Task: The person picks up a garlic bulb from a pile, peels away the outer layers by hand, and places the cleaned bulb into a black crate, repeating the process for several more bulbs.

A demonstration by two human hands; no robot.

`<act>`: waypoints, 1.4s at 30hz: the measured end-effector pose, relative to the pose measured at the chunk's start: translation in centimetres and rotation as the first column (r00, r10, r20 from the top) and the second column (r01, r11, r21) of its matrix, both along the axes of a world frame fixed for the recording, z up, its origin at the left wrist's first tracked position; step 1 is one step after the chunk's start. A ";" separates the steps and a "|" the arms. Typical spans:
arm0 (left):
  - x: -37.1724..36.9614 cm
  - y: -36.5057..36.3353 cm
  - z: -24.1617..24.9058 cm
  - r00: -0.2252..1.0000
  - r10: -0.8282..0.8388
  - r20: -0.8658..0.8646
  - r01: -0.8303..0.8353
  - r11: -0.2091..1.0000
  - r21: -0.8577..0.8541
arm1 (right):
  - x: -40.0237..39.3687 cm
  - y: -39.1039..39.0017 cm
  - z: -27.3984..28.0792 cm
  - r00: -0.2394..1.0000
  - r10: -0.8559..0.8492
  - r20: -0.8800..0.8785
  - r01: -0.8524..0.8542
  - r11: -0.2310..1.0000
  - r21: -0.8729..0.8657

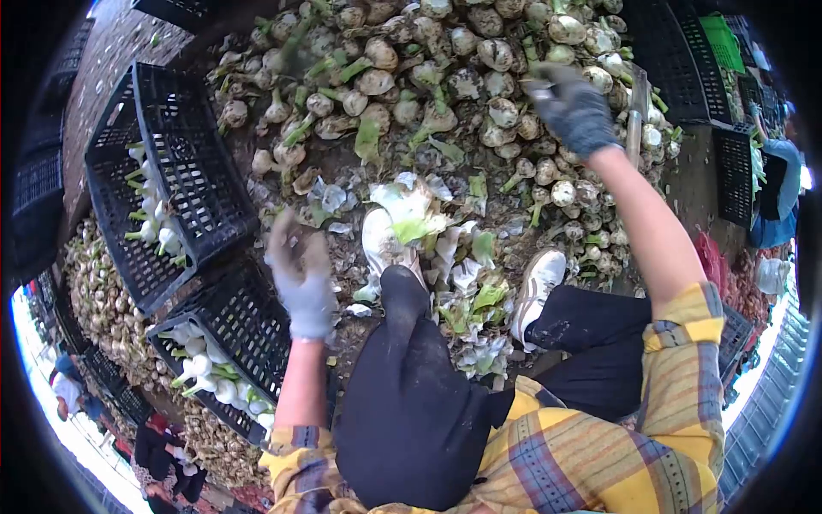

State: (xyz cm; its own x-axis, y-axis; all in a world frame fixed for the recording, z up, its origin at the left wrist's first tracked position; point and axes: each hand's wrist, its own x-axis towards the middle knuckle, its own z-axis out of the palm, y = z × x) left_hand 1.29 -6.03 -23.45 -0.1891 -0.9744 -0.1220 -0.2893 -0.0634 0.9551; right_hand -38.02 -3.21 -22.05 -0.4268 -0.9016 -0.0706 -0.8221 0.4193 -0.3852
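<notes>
1. Your right hand in the dark knitted glove (572, 110) is stretched far forward onto the big heap of round, pale, mud-streaked bulbs with green stalk stubs (445, 77). It lies over the heap's right-hand part, so the bulbs sit directly under and just ahead of its fingers. This is the nearer hand by a wide margin.
2. You cannot tell how that right grip stands. The glove's back faces the camera, the fingers curl downward out of sight, and whether they press on a bulb or hover spread above it is hidden.
3. Your left hand in the grey glove (300, 272) hangs in mid-air, well apart from the heap and close to the black slotted plastic crate holding trimmed white bulbs (224, 343). Its fingers look loosely spread with nothing plainly between them, though motion blur softens the fingertips.
4. The bulbs in the heap lie every way; no common long axis shows, and stalks point in all directions.
5. A second black slotted crate (171, 163), also part-filled with white bulbs, stands further left.
6. Torn green and white leaf trimmings (445, 248) cover the ground around your white shoes (538, 287).
7. A wooden-handled tool (637, 116) near your right wrist is partly covered; its working end cannot be made out.
</notes>
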 end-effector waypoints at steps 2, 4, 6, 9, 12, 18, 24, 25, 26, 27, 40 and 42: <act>-3.4 -0.6 -0.6 0.989 -0.065 -0.132 0.069 0.997 0.024 | 3.9 -4.2 -0.1 0.985 -0.008 0.175 -0.080 0.868 0.490; -5.5 -0.8 -2.0 0.979 -0.115 -0.171 0.117 0.993 0.004 | 6.1 -5.7 -4.5 0.986 0.160 0.038 -0.160 0.877 0.452; -7.4 -0.5 -1.2 0.957 -0.072 -0.279 0.131 0.972 0.196 | 8.2 -7.5 -5.2 0.992 0.120 0.027 -0.116 0.845 0.522; -8.2 0.2 -2.8 0.957 -0.053 -0.284 0.119 0.968 0.222 | 9.0 -8.2 -6.8 0.999 0.021 0.036 -0.036 0.867 0.497; -7.9 0.5 -3.1 0.965 -0.031 -0.259 0.117 0.939 0.323 | 8.3 -7.9 -7.8 1.000 0.017 -0.020 -0.009 0.930 0.368; -8.7 -0.1 -3.5 0.964 0.038 -0.262 0.052 0.942 0.331 | 7.9 -2.2 -3.9 0.972 0.165 0.167 -0.195 0.964 0.181; -9.4 -0.4 -5.7 0.906 -0.104 -0.410 0.297 0.847 0.441 | 11.2 1.7 -1.7 0.581 0.148 0.801 -0.277 0.961 0.023; -8.9 0.0 -6.6 0.902 -0.111 -0.417 0.305 0.846 0.436 | 11.7 1.8 -1.4 0.415 0.053 0.908 -0.196 0.980 0.032; -8.8 0.1 -6.4 0.898 -0.120 -0.423 0.315 0.846 0.429 | 12.1 1.9 -1.2 0.224 -0.029 0.974 -0.116 0.992 0.056; -8.6 0.2 -6.3 0.894 -0.097 -0.437 0.316 0.828 0.463 | 12.5 2.1 -1.5 0.231 -0.033 0.972 -0.084 0.995 0.053; -8.6 1.3 -4.2 0.959 -0.073 -0.272 0.109 0.987 0.121 | 17.7 2.7 -4.4 0.475 -0.224 0.851 0.108 0.975 0.196; -8.4 1.6 -4.4 0.961 -0.066 -0.270 0.107 0.985 0.137 | 17.6 2.8 -5.5 0.557 -0.182 0.810 0.066 0.982 0.175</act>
